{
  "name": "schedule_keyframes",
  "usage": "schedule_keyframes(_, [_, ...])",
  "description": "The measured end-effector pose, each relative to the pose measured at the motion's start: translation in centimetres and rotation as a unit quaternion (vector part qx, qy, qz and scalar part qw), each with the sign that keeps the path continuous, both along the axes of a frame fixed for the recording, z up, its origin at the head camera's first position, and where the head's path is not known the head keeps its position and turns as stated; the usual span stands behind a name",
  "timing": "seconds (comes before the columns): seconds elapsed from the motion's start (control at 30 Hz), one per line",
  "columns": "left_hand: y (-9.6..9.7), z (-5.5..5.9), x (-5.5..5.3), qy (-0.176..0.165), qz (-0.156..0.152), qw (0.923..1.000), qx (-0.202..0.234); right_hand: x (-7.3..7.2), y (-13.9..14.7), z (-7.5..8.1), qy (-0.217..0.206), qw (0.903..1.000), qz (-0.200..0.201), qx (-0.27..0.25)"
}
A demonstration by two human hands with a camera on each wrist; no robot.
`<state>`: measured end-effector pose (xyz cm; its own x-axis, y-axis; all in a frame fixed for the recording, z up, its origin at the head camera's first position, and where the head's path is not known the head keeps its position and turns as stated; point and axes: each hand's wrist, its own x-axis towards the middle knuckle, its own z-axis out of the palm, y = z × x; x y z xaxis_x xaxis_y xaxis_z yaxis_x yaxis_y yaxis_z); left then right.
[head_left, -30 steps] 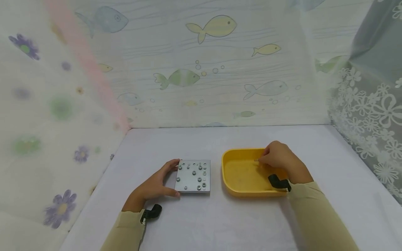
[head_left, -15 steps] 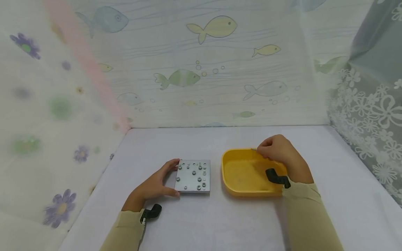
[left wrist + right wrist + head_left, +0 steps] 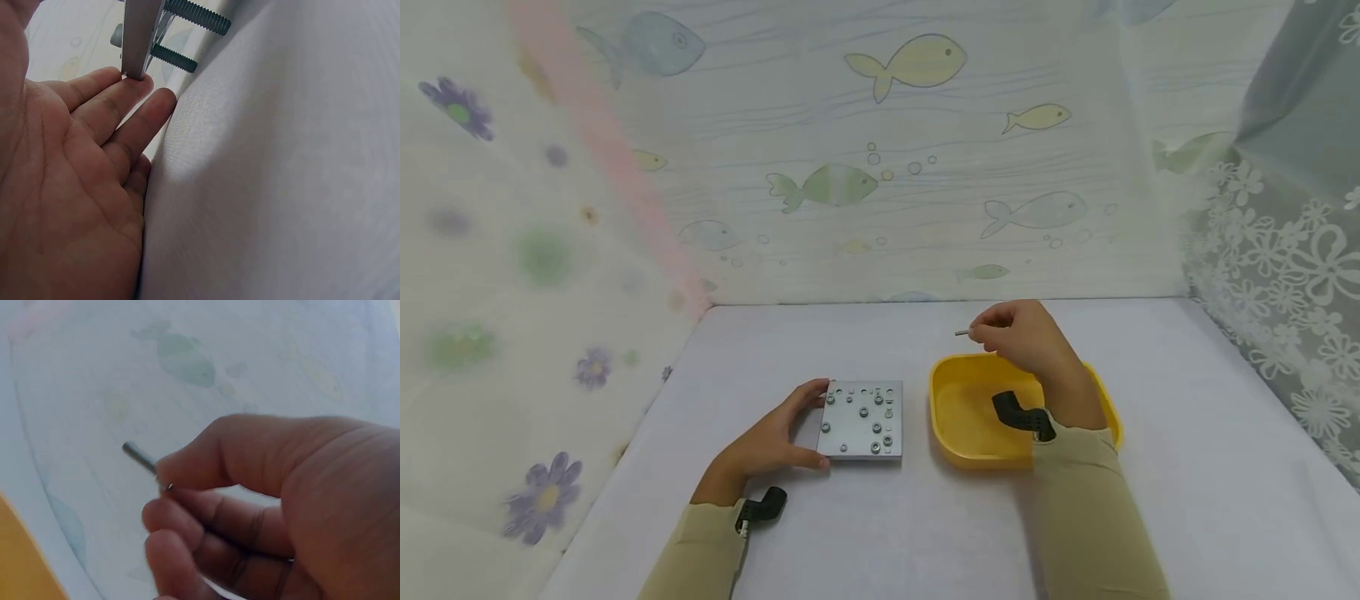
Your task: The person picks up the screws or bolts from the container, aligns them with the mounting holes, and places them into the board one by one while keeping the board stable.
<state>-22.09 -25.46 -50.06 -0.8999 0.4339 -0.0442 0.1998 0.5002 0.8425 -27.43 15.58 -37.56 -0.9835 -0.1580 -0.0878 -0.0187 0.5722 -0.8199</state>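
Note:
A square metal plate (image 3: 850,429) sits left of centre on the table, with several round screw heads and holes on its top face. My left hand (image 3: 772,440) holds it from the left, thumb at the near corner and fingertips at the far corner. In the left wrist view, fingertips (image 3: 139,85) touch the plate's edge (image 3: 134,44), and threaded screw shanks (image 3: 175,57) stick out of its underside. My right hand (image 3: 1028,346) pinches a small threaded screw (image 3: 139,456) between thumb and fingers, above the far rim of a yellow tray (image 3: 973,462). Its threaded end points left.
The yellow tray stands right of the plate, partly hidden by my right forearm (image 3: 1090,500). A white cloth (image 3: 917,542) covers the table. Printed curtains (image 3: 917,233) hang behind and at both sides.
My right hand has risen out of the yellow tray and moved left and away from me, carrying the screw. My left hand and the plate have stayed in place.

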Motion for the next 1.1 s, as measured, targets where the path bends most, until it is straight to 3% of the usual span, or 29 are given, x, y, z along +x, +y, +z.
schedule_keyframes(0.23, [0.3,0.2,-0.3,0.01,-0.002,0.9999,-0.007,0.0,-2.6,-1.2,0.044,0.9983,0.031,-0.018])
schedule_keyframes(0.57, [0.2,0.2,-0.1,0.011,0.0,0.9999,-0.007,0.2,-7.1,-2.4,0.047,0.9971,0.06,-0.002])
schedule_keyframes(0.9, [0.1,0.1,-0.1,0.01,-0.004,0.9999,0.001,0.8,-9.8,-3.1,0.031,0.9986,0.039,0.018])
schedule_keyframes(1.1, [0.1,0.1,-0.1,0.005,-0.002,1.0,0.0,1.2,-10.8,-3.4,0.02,0.9976,0.031,0.059])
